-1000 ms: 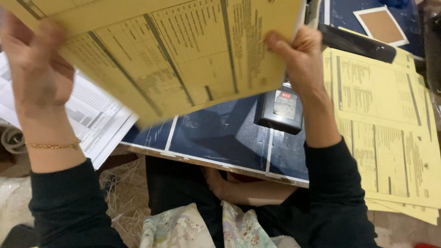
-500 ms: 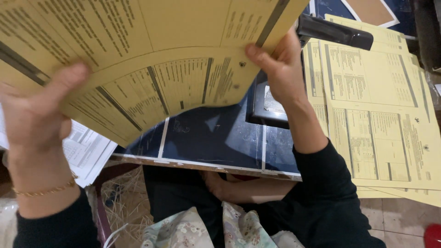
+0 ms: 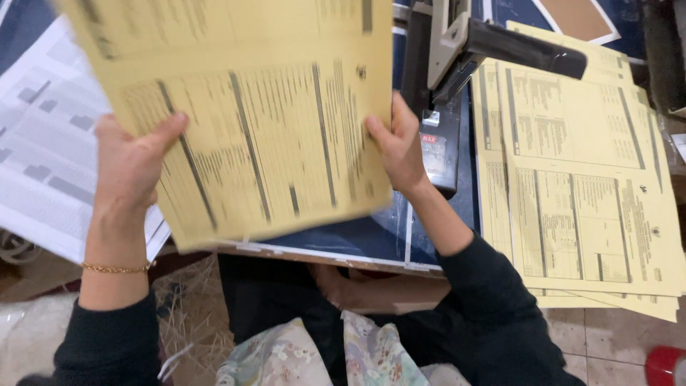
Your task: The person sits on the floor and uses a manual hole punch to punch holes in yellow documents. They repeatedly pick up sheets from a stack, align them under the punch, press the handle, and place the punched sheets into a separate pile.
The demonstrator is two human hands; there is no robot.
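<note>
I hold a stack of yellow printed sheets (image 3: 250, 121) upright above a dark blue table (image 3: 343, 236). My left hand (image 3: 128, 168), with a thin gold bracelet at the wrist, grips the stack's left edge with the thumb on its front. My right hand (image 3: 400, 146) grips the right edge. The stack's lower edge hangs just above the table's front edge. The sheets look blurred.
A large black stapler (image 3: 457, 86) stands just behind my right hand. A pile of yellow printed sheets (image 3: 579, 179) lies at the right, overhanging the table. White printed sheets (image 3: 50, 150) lie at the left. A red object (image 3: 664, 364) sits on the tiled floor.
The yellow stack has turned from a slanted hold towards upright. Both hands have shifted down along its side edges, and the view now takes in more of the stapler.
</note>
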